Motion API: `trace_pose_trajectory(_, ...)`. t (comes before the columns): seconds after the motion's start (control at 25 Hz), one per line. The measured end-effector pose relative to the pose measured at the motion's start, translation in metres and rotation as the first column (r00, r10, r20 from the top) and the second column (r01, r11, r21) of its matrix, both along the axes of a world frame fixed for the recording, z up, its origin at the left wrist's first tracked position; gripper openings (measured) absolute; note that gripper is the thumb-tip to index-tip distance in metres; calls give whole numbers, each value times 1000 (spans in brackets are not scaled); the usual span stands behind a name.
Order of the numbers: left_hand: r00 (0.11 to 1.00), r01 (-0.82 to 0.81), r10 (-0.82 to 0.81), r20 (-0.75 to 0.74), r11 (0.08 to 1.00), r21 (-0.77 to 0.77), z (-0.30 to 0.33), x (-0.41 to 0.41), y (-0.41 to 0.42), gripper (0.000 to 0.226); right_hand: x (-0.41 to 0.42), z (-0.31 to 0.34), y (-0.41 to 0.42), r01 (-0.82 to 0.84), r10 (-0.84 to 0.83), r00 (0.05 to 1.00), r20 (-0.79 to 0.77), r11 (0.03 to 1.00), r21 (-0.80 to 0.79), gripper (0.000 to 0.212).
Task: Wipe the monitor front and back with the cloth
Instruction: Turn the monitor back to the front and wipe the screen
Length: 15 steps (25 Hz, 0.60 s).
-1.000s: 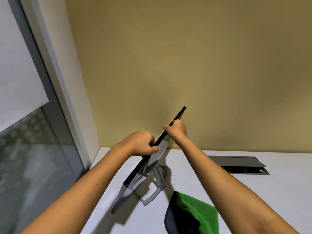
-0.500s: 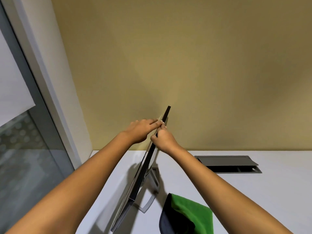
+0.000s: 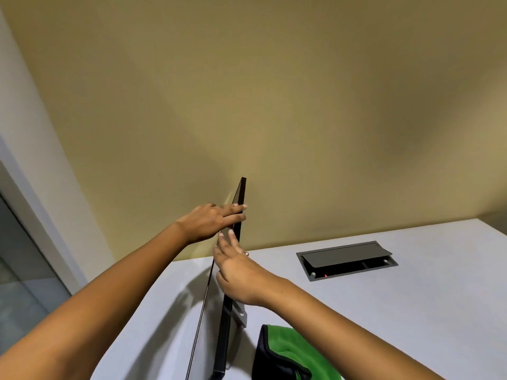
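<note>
A thin black monitor stands nearly upright on the white desk, seen edge-on, with its screen facing left. My left hand lies against the screen side near the top, its straight fingers reaching over the edge. Just below, my right hand touches the rear side of that edge with fingers spread; a ring shows on one finger. Neither hand holds the green and black cloth, which lies folded on the desk right of the monitor's foot.
A grey stand props the monitor from behind. An open cable hatch is set into the desk at the back right. The tan wall runs close behind. A glass partition with a white frame borders the left.
The monitor has swung from leaning back-right to almost upright and edge-on. Both hands have loosened from closed grips on its edge to straight fingers resting on it. The cloth has stayed put.
</note>
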<state>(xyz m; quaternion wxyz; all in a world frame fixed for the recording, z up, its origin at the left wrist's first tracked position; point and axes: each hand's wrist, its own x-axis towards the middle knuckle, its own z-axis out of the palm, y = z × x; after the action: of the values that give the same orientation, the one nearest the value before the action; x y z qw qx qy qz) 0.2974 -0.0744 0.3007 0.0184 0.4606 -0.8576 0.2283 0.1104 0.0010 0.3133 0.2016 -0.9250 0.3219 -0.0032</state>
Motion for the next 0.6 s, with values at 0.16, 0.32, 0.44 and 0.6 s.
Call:
trace_pose_trajectory(0.16,999,0,4,43,997,-74,-6,7,0,46,-10,4,-12,-120,115,989,-92,991,-60,54)
trace_pose_trajectory(0.32,994,-67,74,80,994,-84,-2,2,4,44,-19,16,-20,-181,161,961,-226,981,-71,60)
trace_pose_trajectory(0.44,983,-156,160,87,987,-47,-1,0,5,40,-21,20,-17,-180,105,913,-394,971,-159,65)
trace_pose_trajectory(0.6,976,-215,217,30,975,-64,-6,2,7,36,-19,-4,-10,-147,-56,896,-441,899,-413,58)
